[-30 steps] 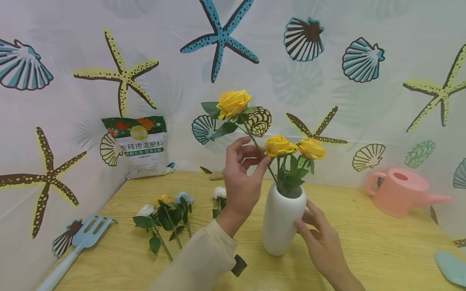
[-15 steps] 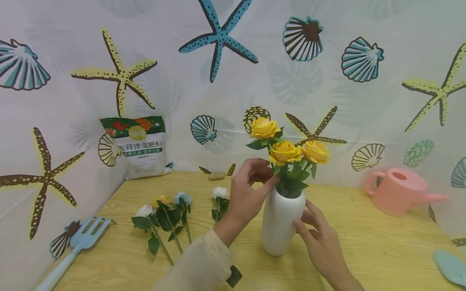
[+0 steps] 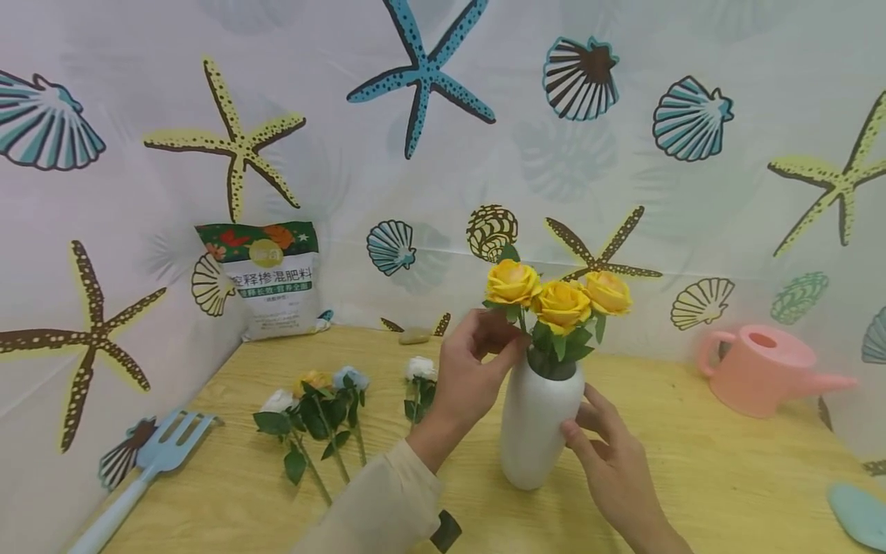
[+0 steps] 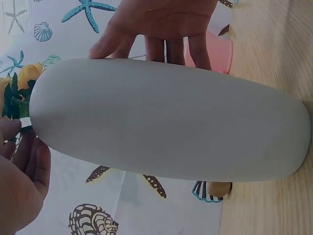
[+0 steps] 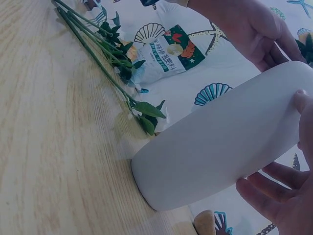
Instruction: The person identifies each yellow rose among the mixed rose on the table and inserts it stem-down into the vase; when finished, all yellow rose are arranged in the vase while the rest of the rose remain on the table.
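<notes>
Roses, three yellow, upright in vase near middle of counter. Left hand at vase mouth, fingers curled, pinching stem of leftmost rose. Right hand against vase's right side, fingers fairly straight, pressing, not wrapped round. Loose flowers lying left of vase, well apart from it; fork at left edge, fertilizer bag at back wall. Watering can far right, trowel at right edge. Open counter between vase and can, and in front of vase.
</notes>
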`<state>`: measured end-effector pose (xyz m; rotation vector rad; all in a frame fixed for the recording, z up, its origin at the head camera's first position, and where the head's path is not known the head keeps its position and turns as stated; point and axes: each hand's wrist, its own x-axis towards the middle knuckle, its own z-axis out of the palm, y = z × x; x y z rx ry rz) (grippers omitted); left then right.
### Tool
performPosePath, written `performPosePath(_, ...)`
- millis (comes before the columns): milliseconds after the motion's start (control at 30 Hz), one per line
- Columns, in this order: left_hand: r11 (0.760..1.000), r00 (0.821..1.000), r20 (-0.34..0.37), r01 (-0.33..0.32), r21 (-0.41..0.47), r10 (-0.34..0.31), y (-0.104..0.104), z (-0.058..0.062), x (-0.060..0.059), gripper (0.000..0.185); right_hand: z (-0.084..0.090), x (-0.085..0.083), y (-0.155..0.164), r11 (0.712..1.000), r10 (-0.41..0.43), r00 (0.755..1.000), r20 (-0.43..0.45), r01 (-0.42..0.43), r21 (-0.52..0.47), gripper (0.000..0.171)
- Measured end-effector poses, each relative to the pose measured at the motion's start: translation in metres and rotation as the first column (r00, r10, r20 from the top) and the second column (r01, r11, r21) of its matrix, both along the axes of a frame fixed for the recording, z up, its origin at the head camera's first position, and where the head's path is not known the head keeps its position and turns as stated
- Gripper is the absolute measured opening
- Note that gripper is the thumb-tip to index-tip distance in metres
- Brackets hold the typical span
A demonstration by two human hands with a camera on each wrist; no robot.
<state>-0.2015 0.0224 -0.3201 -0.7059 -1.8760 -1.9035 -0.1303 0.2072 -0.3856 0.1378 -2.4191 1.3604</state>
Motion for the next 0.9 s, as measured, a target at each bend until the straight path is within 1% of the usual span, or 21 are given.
performPosePath(100, 1.000, 1.000, -0.004, -0.001, -0.019, 0.001, -0.003, -0.003, 0.001, 0.022, 0.000, 0.000, -0.001, 1.000, 0.002, 1.000, 0.018, -0.002, 0.000, 0.052)
performPosePath(200, 0.999, 0.999, -0.035, -0.003, -0.044, 0.002, -0.008, -0.005, 0.000, 0.023, 0.000, 0.000, -0.001, 1.000, 0.005, 1.000, 0.017, -0.005, 0.002, 0.052)
performPosePath(300, 0.998, 0.998, -0.056, -0.006, -0.067, 0.002, -0.018, -0.007, 0.000, 0.023, -0.001, 0.000, -0.002, 1.000, 0.009, 1.000, -0.008, -0.009, 0.002, 0.052)
performPosePath(400, 0.997, 0.999, -0.052, -0.014, -0.081, 0.010, -0.032, -0.011, -0.001, 0.022, -0.002, 0.001, -0.002, 1.000, 0.020, 0.999, -0.036, -0.019, 0.006, 0.050)
performPosePath(467, 0.995, 0.999, -0.030, -0.030, -0.092, 0.027, -0.043, -0.012, 0.000, 0.020, -0.003, 0.001, -0.002, 1.000, 0.025, 0.999, -0.048, -0.024, 0.010, 0.049)
performPosePath(533, 0.993, 0.998, -0.003, -0.058, -0.103, 0.058, -0.054, -0.014, 0.000, 0.019, -0.003, 0.001, -0.002, 1.000, 0.026, 0.998, -0.053, -0.025, 0.014, 0.049)
performPosePath(633, 0.988, 0.992, 0.060, -0.102, -0.116, 0.109, -0.071, -0.019, -0.001, 0.017, -0.004, 0.001, -0.001, 1.000, 0.021, 0.998, -0.059, -0.020, 0.016, 0.049)
performPosePath(700, 0.983, 0.981, 0.123, -0.132, -0.126, 0.148, -0.084, -0.025, -0.002, 0.016, -0.004, 0.001, -0.001, 1.000, 0.019, 0.998, -0.060, -0.018, 0.016, 0.049)
performPosePath(767, 0.979, 0.965, 0.194, -0.154, -0.131, 0.178, -0.099, -0.032, -0.002, 0.015, -0.004, 0.001, -0.002, 1.000, 0.021, 0.998, -0.061, -0.020, 0.018, 0.049)
performPosePath(800, 0.976, 0.953, 0.227, -0.171, -0.139, 0.199, -0.107, -0.036, -0.003, 0.015, -0.004, 0.001, -0.002, 1.000, 0.022, 0.998, -0.062, -0.021, 0.018, 0.049)
performPosePath(900, 0.958, 0.909, 0.319, -0.221, -0.181, 0.269, -0.132, -0.049, -0.005, 0.014, -0.004, 0.001, -0.002, 0.999, 0.023, 0.998, -0.064, -0.021, 0.025, 0.049)
